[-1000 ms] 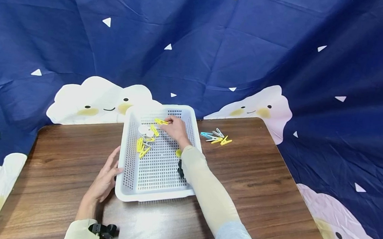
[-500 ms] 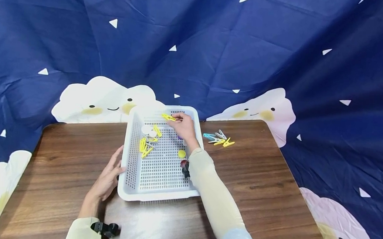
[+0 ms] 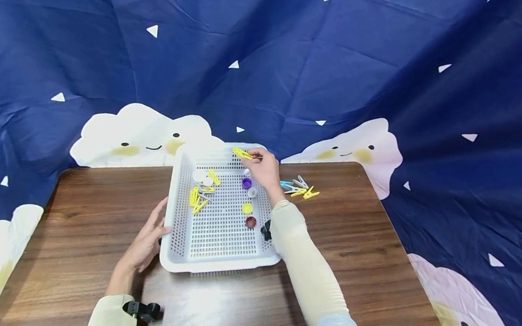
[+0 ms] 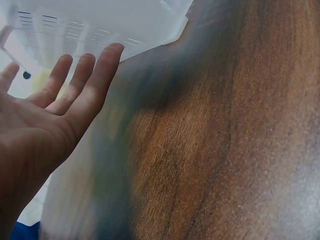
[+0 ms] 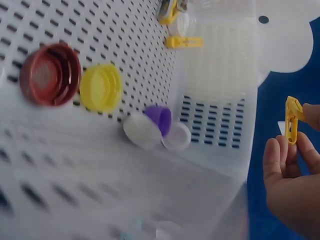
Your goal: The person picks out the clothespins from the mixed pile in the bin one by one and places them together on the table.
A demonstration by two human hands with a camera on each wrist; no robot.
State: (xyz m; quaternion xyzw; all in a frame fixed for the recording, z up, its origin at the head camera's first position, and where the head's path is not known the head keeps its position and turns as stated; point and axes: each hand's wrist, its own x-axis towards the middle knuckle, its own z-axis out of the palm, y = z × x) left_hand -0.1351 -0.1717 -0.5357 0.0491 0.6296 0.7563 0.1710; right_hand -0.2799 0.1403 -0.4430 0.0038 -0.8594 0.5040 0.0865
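My right hand (image 3: 264, 169) pinches a yellow clothespin (image 3: 242, 153) between thumb and fingertips, above the far right part of a white perforated basket (image 3: 219, 267). In the right wrist view the same clothespin (image 5: 291, 120) stands upright between the fingers. Beside the basket's left wall, my left hand (image 3: 143, 243) touches the rim with its thumb, fingers extended. The left wrist view shows that hand (image 4: 55, 110) with fingers spread against the basket's side. Inside the basket, yellow and grey clothespins (image 3: 199, 205) lie at the left with white caps (image 3: 199, 176).
Along the basket's right side lie a purple cap (image 3: 247, 183), a whitish cap (image 3: 252, 192), a yellow cap (image 3: 247, 209) and a dark red cap (image 3: 251, 222). Blue, grey and yellow clothespins (image 3: 311, 193) lie on the wooden table (image 3: 350, 250) right of the basket.
My right hand has lifted and moved right and away with the yellow clothespin, uncovering the caps along the basket's right side. My left hand stays at the left wall.
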